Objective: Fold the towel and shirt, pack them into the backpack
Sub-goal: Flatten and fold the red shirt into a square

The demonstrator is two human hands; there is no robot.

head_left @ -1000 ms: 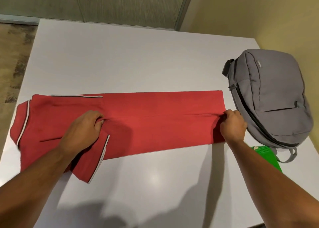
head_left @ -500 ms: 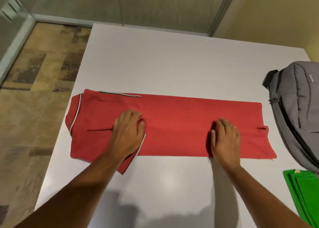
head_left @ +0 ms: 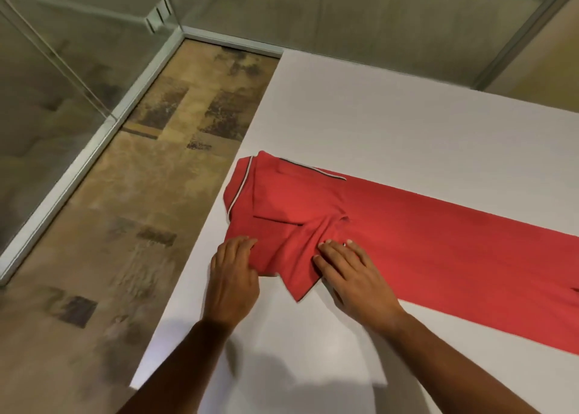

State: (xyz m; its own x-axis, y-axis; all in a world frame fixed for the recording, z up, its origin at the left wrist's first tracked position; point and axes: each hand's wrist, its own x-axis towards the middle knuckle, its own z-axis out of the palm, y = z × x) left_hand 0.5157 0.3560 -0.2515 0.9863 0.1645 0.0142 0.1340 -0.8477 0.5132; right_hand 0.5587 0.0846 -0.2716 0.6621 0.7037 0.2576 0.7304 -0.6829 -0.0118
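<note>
A red shirt (head_left: 423, 244) with white-trimmed collar and sleeves lies folded into a long strip on the white table (head_left: 391, 119). Its collar end sits at the table's left edge, and the strip runs off the right side of the view. My left hand (head_left: 233, 276) grips the shirt's near left corner, fingers on top of the cloth. My right hand (head_left: 354, 272) lies flat with fingers spread on the near sleeve, which sticks out toward me. The cloth between my hands is bunched into wrinkles. Backpack and towel are out of view.
The table's left edge runs close beside the shirt's collar end, with patterned brown floor (head_left: 125, 225) below it. Glass partition walls (head_left: 62, 85) stand at the left and back. Bare table surface lies beyond the shirt and in front of my arms.
The view has swung left, so the backpack and green towel left the frame. My right hand moved from the shirt's middle to the near sleeve; my left hand shifted to the near left corner.
</note>
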